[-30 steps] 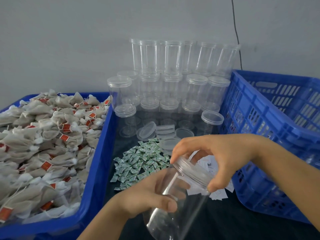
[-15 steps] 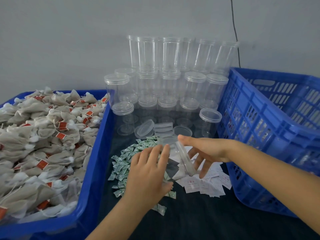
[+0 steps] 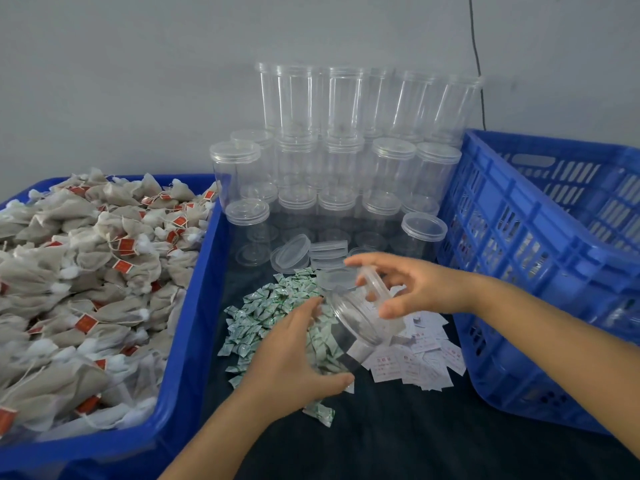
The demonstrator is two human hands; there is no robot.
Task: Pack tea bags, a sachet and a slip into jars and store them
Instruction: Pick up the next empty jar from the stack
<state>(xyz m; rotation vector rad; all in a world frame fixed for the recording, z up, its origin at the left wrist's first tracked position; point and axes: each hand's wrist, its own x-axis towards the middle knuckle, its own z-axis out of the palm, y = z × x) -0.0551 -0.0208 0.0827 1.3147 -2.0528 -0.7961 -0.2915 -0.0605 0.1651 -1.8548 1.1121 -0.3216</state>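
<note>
My left hand (image 3: 294, 358) grips a clear plastic jar (image 3: 353, 327) that lies tilted, its open mouth toward the upper right. My right hand (image 3: 412, 289) holds the jar's clear lid (image 3: 375, 285) just off the mouth. Under the jar lie a heap of green-and-white sachets (image 3: 266, 317) and a spread of white paper slips (image 3: 415, 362) on the dark table. Tea bags (image 3: 90, 271) with red tags fill the blue tray (image 3: 197, 341) on the left.
Stacked empty clear jars (image 3: 346, 161) stand against the wall, with loose lids (image 3: 304, 254) in front. A blue slotted crate (image 3: 540, 254) stands at the right, close to my right forearm.
The jar has gone down from near the camera to the table over the sachets. The lid has come off its mouth and is now held apart in my right hand.
</note>
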